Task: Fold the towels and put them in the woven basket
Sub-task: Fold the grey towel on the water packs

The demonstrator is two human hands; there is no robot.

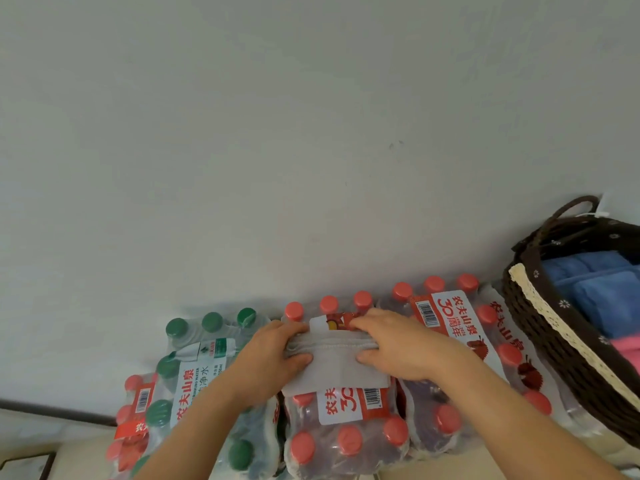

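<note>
So the person has a small grey towel (pixel 337 367) already folded into a thick little bundle. It's sitting right on top of a shrink-wrapped pack of red-capped water bottles (pixel 346 431). Both hands are on it. The left hand (pixel 277 351) grips the left end, with its fingers (pixel 277 332) curled over the far folded edge and the thumb pressed on the top face. The right hand (pixel 398 344) does the same at the right end, fingers wrapped over the far edge and thumb on top.

The woven basket (pixel 554 351) is off to the right, well apart from the grey towel. It's dark brown with a cream lace trim on the rim and a loop handle at the far end. Inside are folded blue towels (pixel 595 289), and just beside them on the near side is a pink towel (pixel 627 348).

More red-capped packs fill the gap between the hands and the basket. A green-capped pack (pixel 194 368) sits on the left, partly under the left forearm. Behind everything there's just a plain pale wall (pixel 277 133).
</note>
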